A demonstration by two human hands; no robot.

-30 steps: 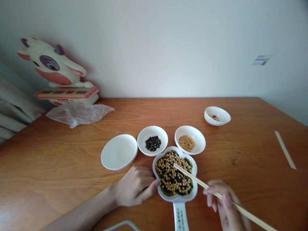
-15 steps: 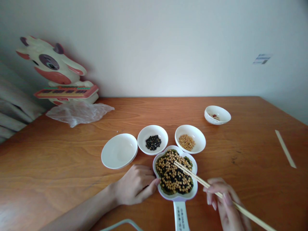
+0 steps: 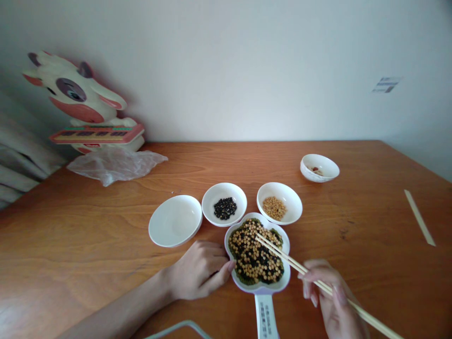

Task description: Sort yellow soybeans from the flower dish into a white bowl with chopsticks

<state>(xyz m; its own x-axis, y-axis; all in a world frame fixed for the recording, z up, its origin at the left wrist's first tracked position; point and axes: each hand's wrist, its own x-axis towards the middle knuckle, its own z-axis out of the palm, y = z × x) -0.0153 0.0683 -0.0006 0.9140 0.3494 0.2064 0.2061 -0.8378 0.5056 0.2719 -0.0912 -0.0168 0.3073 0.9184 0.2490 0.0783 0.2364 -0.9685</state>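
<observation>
My right hand (image 3: 332, 294) holds a pair of wooden chopsticks (image 3: 294, 263). Their tips are among the mixed beans (image 3: 257, 256), pale yellow, black and green, inside a white, flower-shaped scoop (image 3: 280, 286) with a lilac outside and a printed handle. At the scoop's left rim, my left hand (image 3: 203, 270) is closed, its thumb at the edge and its other fingertips hidden. Behind the scoop are a white bowl of black beans (image 3: 225, 208) and another holding yellow soybeans (image 3: 274, 208). A bare white bowl (image 3: 174, 221) stands to the left of these.
A small white bowl (image 3: 319, 168) with some reddish and pale bits stands at the back right. Farther right lies a flat pale strip (image 3: 419, 217). A cow-shaped toy keyboard (image 3: 95, 134) and a clear plastic bag (image 3: 116, 165) are at the back left. A pale curved rim (image 3: 180, 325) shows at the bottom edge.
The chopsticks' tips stay at nearly the same place in the beans, slightly farther apart. Both hands and the bowls have hardly moved.
</observation>
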